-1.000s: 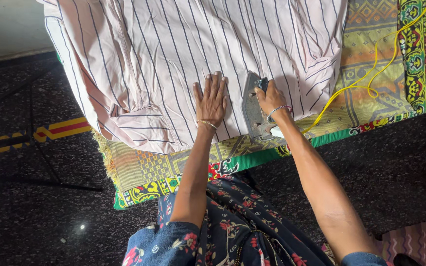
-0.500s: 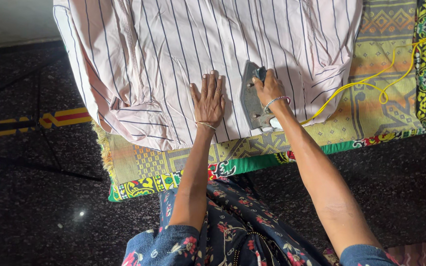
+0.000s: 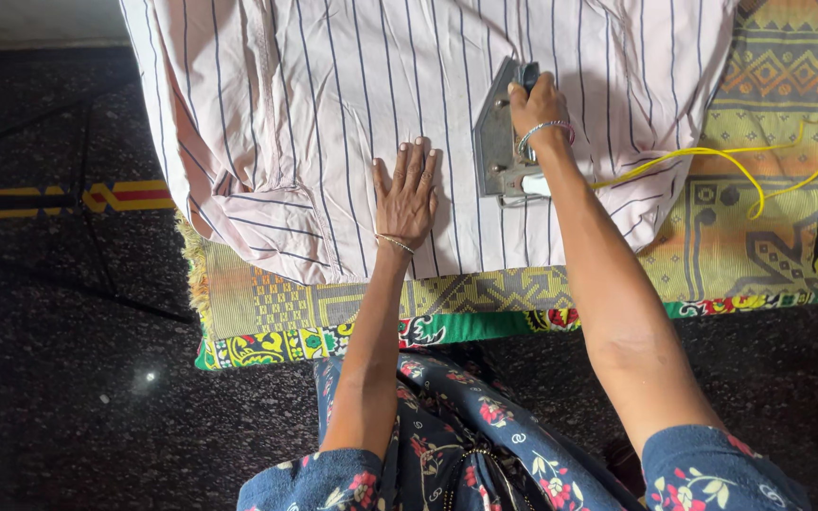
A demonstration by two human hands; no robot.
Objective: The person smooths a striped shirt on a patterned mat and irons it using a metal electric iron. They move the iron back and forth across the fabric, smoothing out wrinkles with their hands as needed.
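Shirt [image 3: 409, 104] under the iron [image 3: 496, 132]: a pink striped garment lies spread across a patterned mat [image 3: 750, 237] near its front edge.

Right hand [image 3: 537, 104] is closed around the iron's handle, pressing the cloth; left hand [image 3: 407, 194] lies flat, fingers spread, holding nothing, pinning the fabric just beside it. Pressing looks mid-pass; a further stroke would call for keeping the yellow cord [image 3: 721, 161] off the hot plate. The shirt's upper part is cut off at the frame's top, and the soleplate is hidden.
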